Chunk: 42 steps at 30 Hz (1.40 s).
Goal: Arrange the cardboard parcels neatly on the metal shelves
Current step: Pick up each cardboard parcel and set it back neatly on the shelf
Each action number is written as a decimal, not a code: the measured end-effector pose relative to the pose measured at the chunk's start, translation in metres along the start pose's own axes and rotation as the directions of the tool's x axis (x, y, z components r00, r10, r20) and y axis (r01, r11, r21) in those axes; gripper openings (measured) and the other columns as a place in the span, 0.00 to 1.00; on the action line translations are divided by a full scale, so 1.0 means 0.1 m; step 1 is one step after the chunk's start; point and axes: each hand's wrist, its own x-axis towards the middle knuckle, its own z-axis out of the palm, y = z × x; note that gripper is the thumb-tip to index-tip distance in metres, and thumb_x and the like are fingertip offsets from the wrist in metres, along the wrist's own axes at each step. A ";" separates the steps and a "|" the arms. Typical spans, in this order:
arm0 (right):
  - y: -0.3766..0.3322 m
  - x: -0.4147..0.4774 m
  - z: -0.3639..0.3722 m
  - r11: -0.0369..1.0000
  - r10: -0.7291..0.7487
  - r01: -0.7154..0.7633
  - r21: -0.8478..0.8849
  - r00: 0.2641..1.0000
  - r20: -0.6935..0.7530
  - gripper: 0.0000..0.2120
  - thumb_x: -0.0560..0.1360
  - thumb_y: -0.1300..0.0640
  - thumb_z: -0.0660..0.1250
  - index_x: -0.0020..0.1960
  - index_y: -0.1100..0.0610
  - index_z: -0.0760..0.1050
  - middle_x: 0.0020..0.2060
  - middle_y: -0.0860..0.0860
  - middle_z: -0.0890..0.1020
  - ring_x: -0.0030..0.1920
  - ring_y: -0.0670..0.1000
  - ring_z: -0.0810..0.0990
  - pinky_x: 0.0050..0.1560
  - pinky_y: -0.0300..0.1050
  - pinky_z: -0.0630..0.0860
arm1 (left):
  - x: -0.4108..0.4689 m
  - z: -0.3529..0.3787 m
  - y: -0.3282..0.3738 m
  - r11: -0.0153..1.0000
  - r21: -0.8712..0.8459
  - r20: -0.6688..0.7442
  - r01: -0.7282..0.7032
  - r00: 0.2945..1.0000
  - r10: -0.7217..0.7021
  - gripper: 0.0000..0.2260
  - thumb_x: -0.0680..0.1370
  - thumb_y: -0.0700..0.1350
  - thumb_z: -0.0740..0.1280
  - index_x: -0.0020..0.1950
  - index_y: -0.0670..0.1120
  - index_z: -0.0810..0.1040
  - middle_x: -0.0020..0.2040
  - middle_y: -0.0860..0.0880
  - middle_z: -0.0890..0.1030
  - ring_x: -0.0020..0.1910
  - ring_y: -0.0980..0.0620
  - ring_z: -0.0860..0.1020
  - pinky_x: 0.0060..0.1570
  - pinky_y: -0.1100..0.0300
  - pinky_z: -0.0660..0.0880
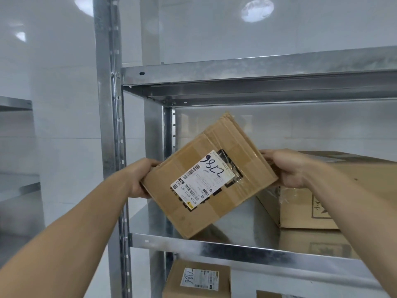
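parcel [209, 177] tilted, gripped by left hand [140, 179] + right hand [286, 168] | above middle shelf [236, 246], left of big box [335, 190] already shelved | not yet set down

- Galvanized metal shelving [111, 125], with a slotted upright at the left.
- Middle shelf [236, 246]: a large cardboard box [311, 203] rests at its right.
- Lower shelf: a small labelled parcel [199, 280], and another box corner [266, 294] beside it.
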 end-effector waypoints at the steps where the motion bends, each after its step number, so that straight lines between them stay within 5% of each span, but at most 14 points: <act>1: 0.02 0.01 0.01 0.999 0.005 -0.006 -0.040 0.999 -0.036 0.12 0.84 0.54 0.62 0.56 0.50 0.85 0.54 0.60 0.82 0.51 0.59 0.79 0.53 0.58 0.78 | 0.00 -0.01 0.03 1.000 0.016 -0.001 -0.008 1.000 0.008 0.07 0.80 0.45 0.65 0.43 0.46 0.76 0.32 0.45 0.82 0.37 0.45 0.79 0.41 0.51 0.77; 5: 0.09 0.03 0.03 0.993 0.014 -0.026 -0.114 0.994 -0.110 0.10 0.80 0.54 0.63 0.43 0.55 0.79 0.44 0.57 0.73 0.44 0.56 0.70 0.48 0.52 0.67 | 0.03 -0.03 0.16 0.997 0.079 0.012 -0.013 1.000 0.012 0.06 0.80 0.48 0.67 0.48 0.46 0.78 0.37 0.44 0.82 0.38 0.45 0.80 0.44 0.51 0.78; 7: 0.12 0.00 0.06 0.995 0.030 -0.037 -0.097 0.997 -0.070 0.11 0.82 0.51 0.62 0.50 0.58 0.78 0.45 0.58 0.78 0.46 0.57 0.76 0.51 0.52 0.74 | 0.03 -0.04 0.25 0.993 0.119 0.010 -0.016 1.000 0.015 0.07 0.80 0.49 0.68 0.50 0.45 0.79 0.39 0.43 0.83 0.40 0.45 0.80 0.47 0.51 0.78; 10: 0.19 -0.08 0.16 0.994 0.107 -0.106 -0.009 0.994 0.040 0.26 0.79 0.35 0.63 0.60 0.58 0.77 0.53 0.62 0.84 0.53 0.62 0.84 0.50 0.57 0.82 | 0.03 -0.03 0.34 0.979 0.203 0.002 -0.028 1.000 0.028 0.11 0.80 0.50 0.70 0.56 0.44 0.80 0.48 0.42 0.84 0.48 0.44 0.81 0.57 0.47 0.78; 17: 0.18 0.03 0.25 0.978 0.160 -0.169 0.119 0.984 0.078 0.43 0.68 0.19 0.58 0.62 0.52 0.79 0.57 0.62 0.81 0.56 0.68 0.78 0.48 0.72 0.76 | 0.00 0.00 0.37 0.954 0.300 0.001 -0.001 1.000 0.001 0.14 0.79 0.50 0.71 0.60 0.44 0.79 0.50 0.42 0.84 0.46 0.45 0.81 0.42 0.50 0.78; 24: 0.11 0.05 0.26 0.982 0.187 -0.186 -0.023 0.976 0.115 0.28 0.73 0.33 0.68 0.61 0.55 0.79 0.63 0.63 0.80 0.58 0.67 0.80 0.50 0.73 0.78 | 0.05 -0.02 0.36 0.944 0.331 0.003 0.003 1.000 -0.004 0.17 0.78 0.53 0.72 0.62 0.45 0.79 0.54 0.41 0.84 0.48 0.44 0.82 0.42 0.49 0.78; 29: 0.09 0.06 0.20 0.975 0.209 -0.199 -0.101 0.973 0.098 0.15 0.76 0.43 0.70 0.47 0.55 0.76 0.48 0.60 0.77 0.48 0.62 0.77 0.44 0.66 0.83 | 0.06 0.06 0.41 0.900 0.436 0.013 -0.022 1.000 0.018 0.13 0.80 0.50 0.70 0.61 0.45 0.78 0.56 0.41 0.84 0.52 0.44 0.82 0.49 0.47 0.79; 34: 0.03 0.13 0.23 0.969 0.223 -0.211 -0.126 0.971 0.089 0.11 0.77 0.48 0.69 0.51 0.56 0.74 0.53 0.61 0.77 0.52 0.63 0.77 0.44 0.67 0.82 | 0.11 0.07 0.45 0.875 0.484 0.008 -0.020 1.000 0.019 0.10 0.81 0.47 0.69 0.59 0.43 0.77 0.55 0.40 0.84 0.53 0.42 0.82 0.53 0.45 0.80; 42: 0.03 0.23 0.24 0.970 0.204 -0.191 -0.152 0.976 0.079 0.09 0.77 0.50 0.68 0.48 0.56 0.75 0.51 0.62 0.78 0.45 0.62 0.80 0.39 0.62 0.82 | 0.17 0.08 0.45 0.872 0.489 -0.005 -0.009 1.000 0.013 0.09 0.81 0.46 0.69 0.58 0.43 0.77 0.53 0.40 0.84 0.48 0.43 0.83 0.49 0.45 0.80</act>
